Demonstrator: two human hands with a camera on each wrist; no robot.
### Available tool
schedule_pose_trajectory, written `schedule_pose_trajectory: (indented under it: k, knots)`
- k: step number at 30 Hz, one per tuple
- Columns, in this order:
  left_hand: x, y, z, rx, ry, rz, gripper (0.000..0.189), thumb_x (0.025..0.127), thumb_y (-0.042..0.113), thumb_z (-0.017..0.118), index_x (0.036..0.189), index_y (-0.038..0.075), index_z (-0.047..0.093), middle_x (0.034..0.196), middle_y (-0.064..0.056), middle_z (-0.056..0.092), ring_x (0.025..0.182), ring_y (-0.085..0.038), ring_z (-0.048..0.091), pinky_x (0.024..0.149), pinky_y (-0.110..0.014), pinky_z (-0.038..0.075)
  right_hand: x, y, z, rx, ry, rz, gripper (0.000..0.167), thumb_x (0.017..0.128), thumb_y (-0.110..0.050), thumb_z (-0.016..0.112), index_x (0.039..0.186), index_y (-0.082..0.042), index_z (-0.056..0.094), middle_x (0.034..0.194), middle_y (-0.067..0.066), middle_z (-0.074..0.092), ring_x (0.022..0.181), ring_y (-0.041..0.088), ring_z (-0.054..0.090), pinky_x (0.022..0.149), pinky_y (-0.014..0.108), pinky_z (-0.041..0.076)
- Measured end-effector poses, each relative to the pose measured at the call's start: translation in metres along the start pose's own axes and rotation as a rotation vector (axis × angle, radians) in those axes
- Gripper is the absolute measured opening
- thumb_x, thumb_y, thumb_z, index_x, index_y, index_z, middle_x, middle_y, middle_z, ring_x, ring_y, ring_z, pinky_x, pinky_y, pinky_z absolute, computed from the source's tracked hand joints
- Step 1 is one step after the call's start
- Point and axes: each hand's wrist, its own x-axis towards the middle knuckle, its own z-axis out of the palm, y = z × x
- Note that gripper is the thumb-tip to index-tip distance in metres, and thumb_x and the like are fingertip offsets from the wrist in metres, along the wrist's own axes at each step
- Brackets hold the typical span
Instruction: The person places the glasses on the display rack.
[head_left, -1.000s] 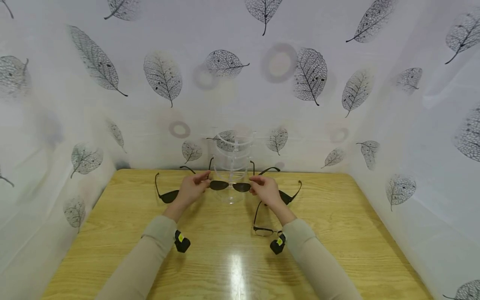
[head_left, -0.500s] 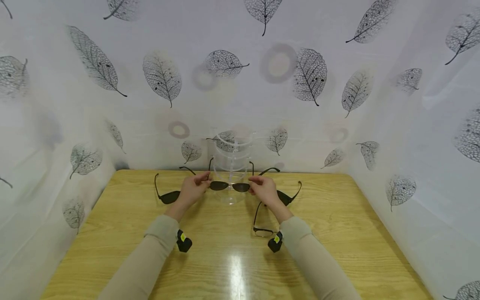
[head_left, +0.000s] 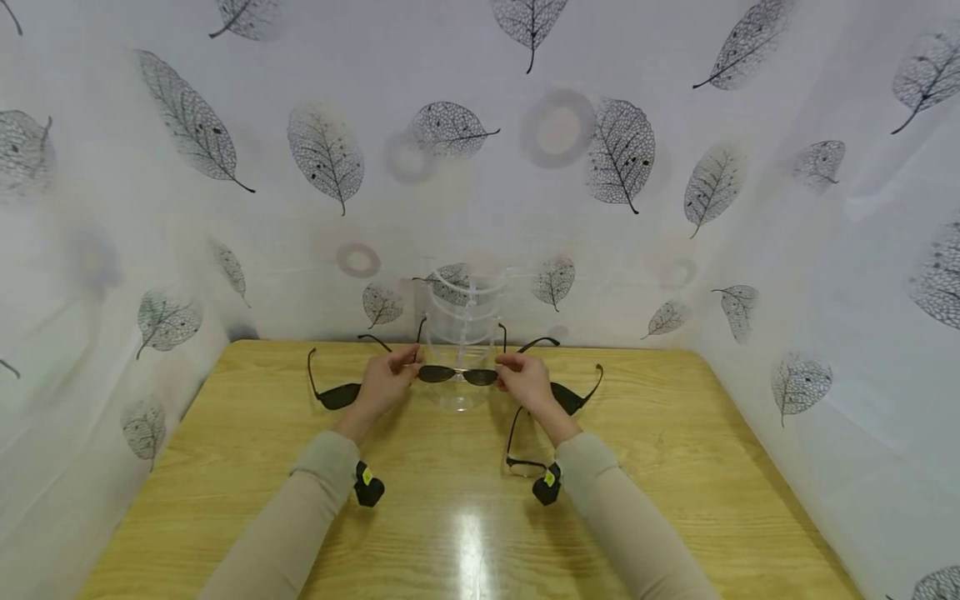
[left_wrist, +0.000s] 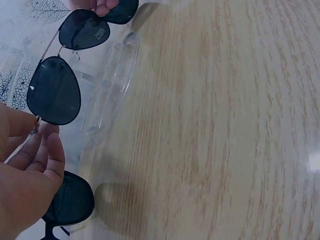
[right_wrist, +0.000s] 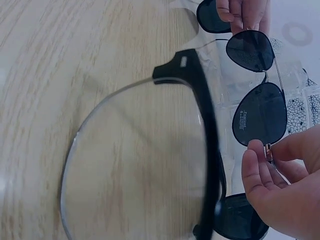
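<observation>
A pair of dark aviator sunglasses (head_left: 437,374) with a thin metal bridge is held level in front of a clear tiered display stand (head_left: 462,337). My left hand (head_left: 384,382) pinches it at one hinge, thumb and fingers meeting there in the left wrist view. At the opposite hinge my right hand (head_left: 527,383) pinches it the same way; the right wrist view shows small pale print on the near lens (right_wrist: 260,114). The temples point back past the stand's sides. The stand's round base (head_left: 460,403) shows below the lenses.
Black sunglasses (head_left: 340,396) lie beside my left hand, and another dark pair (head_left: 567,398) lies behind my right wrist. Half-rim clear eyeglasses (head_left: 517,461) sit nearer, close by the right wrist camera. A leaf-print curtain (head_left: 480,183) rises behind the wooden table (head_left: 450,517).
Both hands have stayed pinched on the aviator sunglasses, which sit very slightly lower and further left. The right forearm has shifted a little inward.
</observation>
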Motion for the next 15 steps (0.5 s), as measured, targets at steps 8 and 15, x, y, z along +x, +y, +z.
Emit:
schedule_pose_trajectory:
  k: [8,15]
  knots:
    - [-0.0011,0.0008,0.0021,0.003,-0.007,0.001,0.045,0.107,0.003,0.058,0.15,-0.005,0.053,0.14,-0.026,0.065,0.132,-0.039,0.063,0.086,-0.011,0.053,-0.0004,0.0013,0.0004,0.034,0.02,0.027,0.03,0.105,-0.005,0.058,0.13,0.003,0.071,0.112,0.026,0.074,0.093,0.04,0.075,0.086,0.05,0.063]
    - [-0.0004,0.0011,0.0047,0.034,0.018,0.005,0.043,0.107,0.005,0.058,0.15,-0.002,0.055,0.139,-0.024,0.067,0.131,-0.038,0.065,0.086,-0.012,0.052,0.0011,0.0011,0.0009,0.034,0.035,0.043,0.029,0.105,-0.006,0.058,0.13,0.001,0.072,0.112,0.025,0.075,0.096,0.042,0.075,0.086,0.049,0.063]
